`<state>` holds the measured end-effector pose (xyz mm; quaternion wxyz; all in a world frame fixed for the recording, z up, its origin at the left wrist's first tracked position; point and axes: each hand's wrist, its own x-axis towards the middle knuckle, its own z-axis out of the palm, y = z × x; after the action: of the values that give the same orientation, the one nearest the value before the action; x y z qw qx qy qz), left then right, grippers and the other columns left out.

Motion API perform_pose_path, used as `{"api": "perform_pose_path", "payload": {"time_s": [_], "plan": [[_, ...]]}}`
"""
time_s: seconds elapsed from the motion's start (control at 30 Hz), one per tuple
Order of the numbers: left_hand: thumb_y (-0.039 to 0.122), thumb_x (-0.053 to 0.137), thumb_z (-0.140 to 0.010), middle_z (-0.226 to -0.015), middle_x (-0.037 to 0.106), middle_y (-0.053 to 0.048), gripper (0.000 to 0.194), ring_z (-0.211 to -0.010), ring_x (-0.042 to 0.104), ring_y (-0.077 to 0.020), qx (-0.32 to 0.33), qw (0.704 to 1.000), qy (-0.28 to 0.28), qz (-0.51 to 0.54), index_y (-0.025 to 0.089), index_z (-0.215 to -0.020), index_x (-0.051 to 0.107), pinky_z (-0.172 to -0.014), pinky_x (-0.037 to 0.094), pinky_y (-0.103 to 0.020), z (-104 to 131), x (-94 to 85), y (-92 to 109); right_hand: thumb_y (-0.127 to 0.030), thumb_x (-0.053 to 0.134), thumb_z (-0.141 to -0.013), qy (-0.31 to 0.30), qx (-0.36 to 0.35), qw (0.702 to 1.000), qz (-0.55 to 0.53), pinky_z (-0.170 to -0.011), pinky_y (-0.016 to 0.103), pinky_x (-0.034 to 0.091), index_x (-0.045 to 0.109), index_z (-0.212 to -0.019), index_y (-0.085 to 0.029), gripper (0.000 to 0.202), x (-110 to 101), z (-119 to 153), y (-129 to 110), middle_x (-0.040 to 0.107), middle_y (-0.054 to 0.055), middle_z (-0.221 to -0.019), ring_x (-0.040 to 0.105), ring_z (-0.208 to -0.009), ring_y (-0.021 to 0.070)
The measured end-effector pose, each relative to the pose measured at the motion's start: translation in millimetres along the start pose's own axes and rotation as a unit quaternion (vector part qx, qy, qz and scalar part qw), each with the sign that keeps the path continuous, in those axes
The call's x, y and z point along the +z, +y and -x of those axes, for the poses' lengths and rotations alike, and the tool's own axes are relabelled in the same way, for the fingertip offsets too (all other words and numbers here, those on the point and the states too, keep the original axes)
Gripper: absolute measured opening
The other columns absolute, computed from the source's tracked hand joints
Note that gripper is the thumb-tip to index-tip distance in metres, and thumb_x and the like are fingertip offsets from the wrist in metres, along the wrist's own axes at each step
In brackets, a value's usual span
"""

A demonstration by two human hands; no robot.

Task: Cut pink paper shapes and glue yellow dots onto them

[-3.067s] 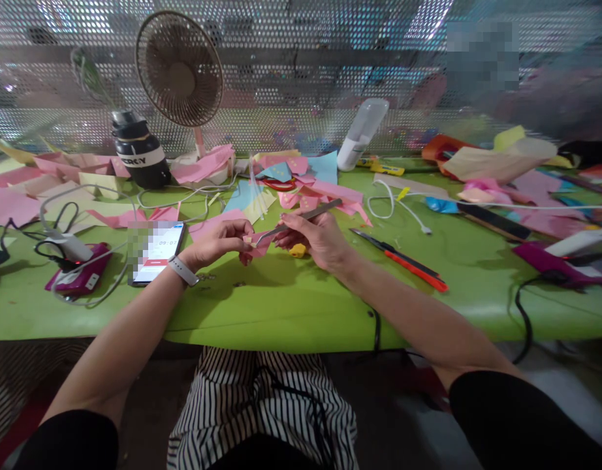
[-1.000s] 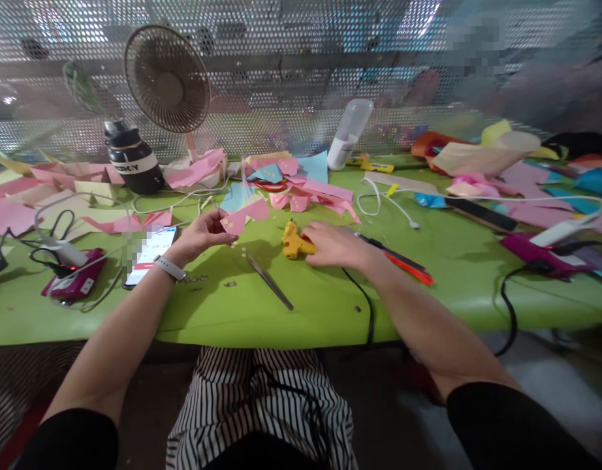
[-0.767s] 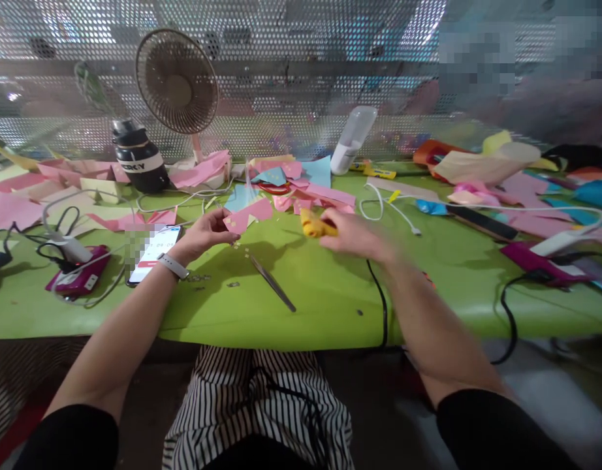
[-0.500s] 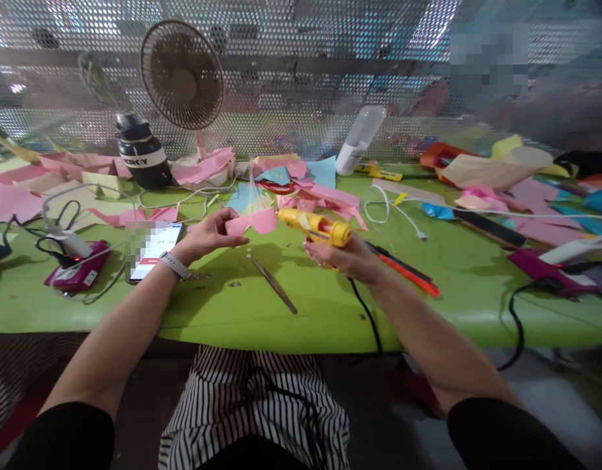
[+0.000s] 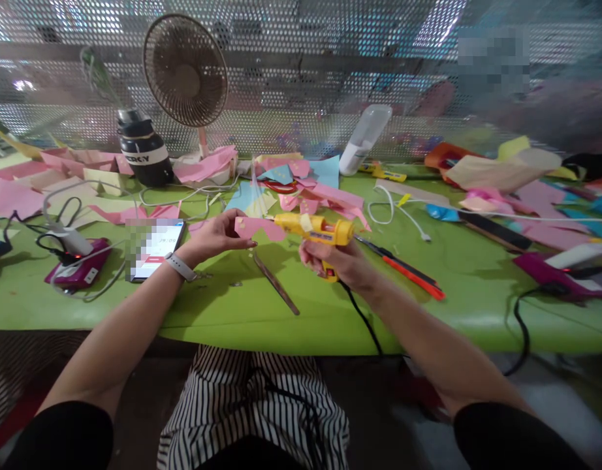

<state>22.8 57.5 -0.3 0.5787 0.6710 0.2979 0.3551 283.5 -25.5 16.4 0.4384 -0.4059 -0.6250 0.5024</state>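
Head cam: our left fingers pinch some pink paper, our right fingers wrap the glue gun, and tweezers lie on the bench.

A black top with 2 plain sleeves ending near the elbows, a pale band around the left wrist, loose bottoms in narrow black-and-white stripes, and 1 dark cord lying over them; the hands are bare.
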Motion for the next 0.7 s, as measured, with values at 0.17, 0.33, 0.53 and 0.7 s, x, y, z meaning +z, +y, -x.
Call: {"api": "perform_pose_path", "payload": {"time_s": [0.17, 0.33, 0.53, 0.7], "plan": [[0.017, 0.088, -0.065, -0.081, 0.065, 0.003, 0.046, -0.076, 0.066, -0.0106, 0.008, 1.0, -0.002, 0.021, 0.017, -0.095, 0.054, -0.072, 0.056, -0.024, -0.8, 5.7, -1.0, -0.052, 0.079, -0.076, -0.045, 0.006, 0.999, 0.002, -0.042, 0.024, 0.034, 0.058, -0.079, -0.02, 0.039, 19.1, 3.9, 0.1, 0.051, -0.005, -0.058, 0.043, -0.046, 0.0084], [0.015, 0.087, -0.064, -0.083, 0.065, 0.003, 0.047, -0.075, 0.066, -0.0092, 0.009, 0.999, -0.017, 0.033, 0.017, -0.094, 0.052, -0.073, 0.057, -0.023, -1.0, 11.4, 1.6, -0.049, 0.08, -0.076, -0.056, 0.008, 0.998, -0.003, -0.041, 0.023, 0.034, 0.058, -0.093, -0.02, 0.04, 21.8, 4.0, 4.8, 0.05, -0.008, -0.059, 0.042, -0.045, 0.0076], [0.018, 0.088, -0.064, -0.081, 0.064, 0.004, 0.046, -0.072, 0.064, -0.0088, 0.027, 1.0, -0.013, 0.007, 0.017, -0.094, 0.053, -0.068, 0.055, -0.021, -0.5, 12.2, 2.2, -0.045, 0.077, -0.08, -0.05, -0.008, 0.999, 0.018, -0.043, 0.024, 0.034, 0.059, -0.094, -0.019, 0.034, 20.4, 5.2, 16.1, 0.047, -0.008, -0.059, 0.04, -0.047, 0.0077], [0.02, 0.088, -0.064, -0.082, 0.064, 0.003, 0.046, -0.072, 0.064, -0.0092, 0.03, 0.999, -0.015, 0.005, 0.017, -0.095, 0.053, -0.068, 0.055, -0.022, -0.7, 11.7, 1.5, -0.044, 0.079, -0.078, -0.04, -0.015, 0.999, 0.024, -0.044, 0.024, 0.033, 0.06, -0.094, -0.018, 0.036, 20.3, 4.3, 19.6, 0.047, -0.007, -0.062, 0.04, -0.049, 0.0076]]}}
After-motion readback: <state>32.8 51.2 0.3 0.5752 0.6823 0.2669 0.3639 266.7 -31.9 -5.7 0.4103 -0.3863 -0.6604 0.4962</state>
